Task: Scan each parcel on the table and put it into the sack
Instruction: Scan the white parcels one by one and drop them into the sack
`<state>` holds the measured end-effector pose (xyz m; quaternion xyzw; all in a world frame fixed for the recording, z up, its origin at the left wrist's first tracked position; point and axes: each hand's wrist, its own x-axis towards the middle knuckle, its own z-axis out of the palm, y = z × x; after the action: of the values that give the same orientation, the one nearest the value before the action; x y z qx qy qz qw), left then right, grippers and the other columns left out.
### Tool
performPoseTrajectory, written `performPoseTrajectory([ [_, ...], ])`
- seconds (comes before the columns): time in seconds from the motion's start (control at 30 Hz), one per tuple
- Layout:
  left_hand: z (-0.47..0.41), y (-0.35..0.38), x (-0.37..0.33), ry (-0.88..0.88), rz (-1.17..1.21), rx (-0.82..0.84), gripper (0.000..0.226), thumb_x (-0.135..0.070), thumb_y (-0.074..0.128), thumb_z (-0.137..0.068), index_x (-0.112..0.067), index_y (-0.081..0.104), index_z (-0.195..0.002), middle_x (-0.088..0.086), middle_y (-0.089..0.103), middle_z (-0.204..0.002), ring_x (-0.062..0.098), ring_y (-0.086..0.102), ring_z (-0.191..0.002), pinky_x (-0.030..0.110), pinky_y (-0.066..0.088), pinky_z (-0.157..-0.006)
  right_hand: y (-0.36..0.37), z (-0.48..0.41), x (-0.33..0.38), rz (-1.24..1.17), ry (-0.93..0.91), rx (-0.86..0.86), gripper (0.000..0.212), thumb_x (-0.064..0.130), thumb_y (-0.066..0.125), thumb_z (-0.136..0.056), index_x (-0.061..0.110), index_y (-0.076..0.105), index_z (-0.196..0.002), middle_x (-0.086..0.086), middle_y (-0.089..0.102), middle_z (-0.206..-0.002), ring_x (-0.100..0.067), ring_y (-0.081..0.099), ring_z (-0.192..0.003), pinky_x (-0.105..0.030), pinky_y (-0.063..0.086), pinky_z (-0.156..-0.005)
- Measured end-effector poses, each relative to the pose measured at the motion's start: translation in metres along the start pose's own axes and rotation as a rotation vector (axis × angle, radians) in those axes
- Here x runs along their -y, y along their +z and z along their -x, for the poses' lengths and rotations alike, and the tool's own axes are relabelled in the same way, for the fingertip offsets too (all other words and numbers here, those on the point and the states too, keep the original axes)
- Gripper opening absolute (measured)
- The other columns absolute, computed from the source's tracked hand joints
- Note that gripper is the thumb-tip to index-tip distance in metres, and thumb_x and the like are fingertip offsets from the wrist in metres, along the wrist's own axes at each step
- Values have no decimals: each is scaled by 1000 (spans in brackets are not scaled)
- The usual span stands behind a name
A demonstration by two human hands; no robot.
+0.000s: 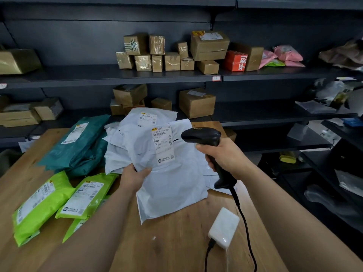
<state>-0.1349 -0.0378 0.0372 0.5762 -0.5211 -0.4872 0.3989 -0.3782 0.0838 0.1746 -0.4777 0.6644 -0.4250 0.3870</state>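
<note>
My left hand [135, 176] grips the left edge of a white plastic parcel [172, 183] and holds it tilted up above the wooden table [176, 242]. Its shipping label [163, 143] faces me. My right hand [225, 156] holds a black barcode scanner [202, 136] by the handle, with its head close to the right of the label. More white parcels [125, 142] are piled behind. Teal parcels [82, 142] lie at the left rear and lime green parcels [45, 203] at the near left. No sack is in view.
The scanner's black cable [245, 222] runs down to a white power pack [224, 227] on the table's near right. Dark shelves [137, 75] behind the table carry several cardboard boxes [208, 48] and pink bags [282, 55]. More shelving stands at the right.
</note>
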Motion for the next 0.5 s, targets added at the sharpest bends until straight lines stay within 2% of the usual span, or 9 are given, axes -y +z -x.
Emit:
performPoseTrajectory([
  [0.13,1,-2,-2,-26,6,1,35,-17,78,-79,-5,65,-109,14,69,-108,32,66,-96,48,54,-88,-1,-6,-3,-69,-30,-51,23,31,66,-88,9,66,-86,-1,63,-62,-11,58,-49,-26,50,-51],
  [0.23,7,-17,-7,-31,59,-36,34,-20,77,-80,-10,64,-110,8,69,-107,24,67,-91,39,56,-79,7,-14,-5,-141,-16,-30,11,32,67,-88,24,65,-96,-3,71,-82,-12,67,-58,-22,53,-53],
  [0.3,10,-38,-11,-15,107,-74,29,-23,77,-81,-16,65,-107,3,71,-104,20,68,-88,34,55,-71,21,-22,-7,-214,29,-19,10,34,69,-87,29,65,-94,-4,71,-92,-16,71,-76,-27,58,-60],
  [0.37,15,-65,-15,-2,150,-117,29,-24,75,-82,-17,66,-109,2,71,-105,20,69,-90,36,57,-74,40,-30,-7,-197,74,-10,16,39,71,-85,24,69,-87,-3,70,-91,-20,67,-86,-32,55,-69],
  [0.43,20,-95,-19,18,201,-157,29,-23,71,-86,-15,65,-113,2,71,-108,20,69,-92,38,57,-79,66,-34,-5,-156,120,31,25,45,70,-83,20,71,-84,-1,71,-89,-17,65,-85,-27,48,-64],
  [0.5,28,-131,-21,32,279,-198,18,-20,67,-89,-20,65,-107,1,71,-106,16,69,-89,33,57,-74,97,-34,0,-159,143,109,28,46,70,-83,18,72,-84,3,72,-88,-16,66,-86,-25,45,-63],
])
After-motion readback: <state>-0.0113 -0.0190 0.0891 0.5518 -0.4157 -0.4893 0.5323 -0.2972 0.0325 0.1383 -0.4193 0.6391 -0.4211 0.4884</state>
